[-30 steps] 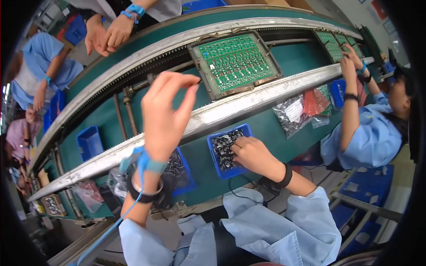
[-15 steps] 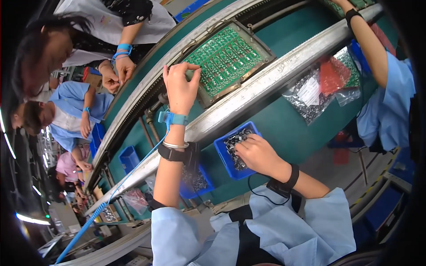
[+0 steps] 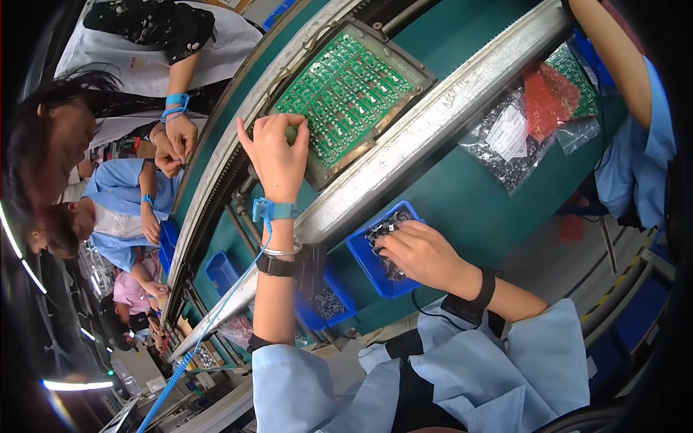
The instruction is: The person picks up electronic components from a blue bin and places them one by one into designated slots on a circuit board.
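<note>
My left hand is over the near-left edge of a green circuit board panel, its thumb and index finger curled together in a pinch. Whatever lies between those fingertips is hidden. The panel rests in a grey metal frame on the conveyor line. My right hand reaches into a blue bin of small black and silver electronic parts. Its fingers are drawn together at the parts, and I cannot make out what they grip. A blue wrist strap with a coiled cord circles my left wrist.
A second blue bin of small parts stands by my left forearm. Bags of parts and a red bag lie right of the metal rail. Co-workers' hands are across the line; another person's arm is at right.
The view has shifted, moving the panel left in the picture. My left hand stays at the panel's edge, pinched. My right hand remains in the bin, its fingers slightly shifted among the parts.
</note>
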The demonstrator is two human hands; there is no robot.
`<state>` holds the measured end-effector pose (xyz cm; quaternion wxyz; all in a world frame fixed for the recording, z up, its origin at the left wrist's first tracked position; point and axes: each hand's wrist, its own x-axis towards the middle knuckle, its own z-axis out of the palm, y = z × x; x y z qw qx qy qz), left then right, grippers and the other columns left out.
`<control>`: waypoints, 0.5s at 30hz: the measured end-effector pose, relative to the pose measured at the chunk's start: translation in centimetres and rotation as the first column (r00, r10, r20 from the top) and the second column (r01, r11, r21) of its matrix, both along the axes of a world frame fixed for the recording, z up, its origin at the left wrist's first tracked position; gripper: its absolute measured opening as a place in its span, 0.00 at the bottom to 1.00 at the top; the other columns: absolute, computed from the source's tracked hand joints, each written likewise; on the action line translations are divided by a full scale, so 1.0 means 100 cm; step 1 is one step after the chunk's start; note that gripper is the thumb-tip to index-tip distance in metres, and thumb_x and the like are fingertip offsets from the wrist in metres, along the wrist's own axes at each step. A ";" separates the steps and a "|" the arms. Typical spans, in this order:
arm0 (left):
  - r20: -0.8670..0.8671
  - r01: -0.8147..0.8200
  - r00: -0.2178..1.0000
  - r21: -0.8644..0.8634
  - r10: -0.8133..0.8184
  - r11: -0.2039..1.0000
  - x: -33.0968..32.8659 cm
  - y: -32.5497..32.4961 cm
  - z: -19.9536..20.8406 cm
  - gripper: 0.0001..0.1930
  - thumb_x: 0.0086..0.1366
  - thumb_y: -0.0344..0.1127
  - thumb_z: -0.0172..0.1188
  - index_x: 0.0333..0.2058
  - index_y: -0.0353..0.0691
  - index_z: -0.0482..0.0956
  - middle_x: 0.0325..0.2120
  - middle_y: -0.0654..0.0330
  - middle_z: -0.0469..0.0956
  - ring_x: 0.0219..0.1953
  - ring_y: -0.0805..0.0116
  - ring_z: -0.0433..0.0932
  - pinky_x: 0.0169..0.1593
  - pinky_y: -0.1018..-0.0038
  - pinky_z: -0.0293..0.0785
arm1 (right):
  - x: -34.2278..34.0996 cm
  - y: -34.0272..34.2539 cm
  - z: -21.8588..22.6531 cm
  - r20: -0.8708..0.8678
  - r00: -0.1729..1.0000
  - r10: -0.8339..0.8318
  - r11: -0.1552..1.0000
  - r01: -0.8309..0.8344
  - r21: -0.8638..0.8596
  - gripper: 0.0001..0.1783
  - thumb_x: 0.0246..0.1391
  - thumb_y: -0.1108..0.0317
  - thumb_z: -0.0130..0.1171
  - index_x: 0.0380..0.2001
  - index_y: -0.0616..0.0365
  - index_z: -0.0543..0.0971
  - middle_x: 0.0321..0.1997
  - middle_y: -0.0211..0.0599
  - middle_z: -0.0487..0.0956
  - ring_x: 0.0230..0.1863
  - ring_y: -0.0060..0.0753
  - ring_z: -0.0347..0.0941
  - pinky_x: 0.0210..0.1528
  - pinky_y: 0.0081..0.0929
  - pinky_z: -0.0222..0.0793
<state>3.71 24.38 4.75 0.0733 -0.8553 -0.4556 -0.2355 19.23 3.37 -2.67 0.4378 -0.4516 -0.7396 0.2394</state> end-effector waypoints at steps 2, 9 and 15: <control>-0.012 0.010 1.000 0.006 -0.010 1.000 0.000 0.002 0.000 0.03 0.54 0.30 0.65 0.26 0.43 0.79 0.29 0.65 0.79 0.42 0.64 0.76 0.69 0.48 0.45 | 0.003 -0.001 0.002 0.034 0.999 0.014 0.999 -0.013 -0.030 0.10 0.47 0.73 0.59 0.35 0.59 0.78 0.27 0.36 0.75 0.34 0.39 0.73 0.46 0.33 0.69; -0.066 0.030 0.997 0.023 -0.028 0.999 0.003 -0.001 0.003 0.03 0.54 0.30 0.64 0.26 0.44 0.79 0.29 0.66 0.79 0.42 0.65 0.75 0.69 0.48 0.45 | 0.009 -0.003 0.001 0.108 0.991 0.081 0.995 -0.074 -0.067 0.12 0.46 0.71 0.63 0.38 0.56 0.82 0.30 0.34 0.79 0.38 0.37 0.76 0.53 0.35 0.70; -0.108 0.033 0.994 0.028 -0.030 0.999 0.000 -0.006 0.004 0.02 0.55 0.31 0.64 0.28 0.45 0.81 0.30 0.67 0.80 0.42 0.66 0.76 0.69 0.48 0.43 | 0.008 -0.003 -0.002 -0.017 0.996 0.090 0.996 -0.090 0.006 0.13 0.45 0.72 0.63 0.38 0.58 0.82 0.31 0.32 0.80 0.35 0.32 0.77 0.59 0.36 0.70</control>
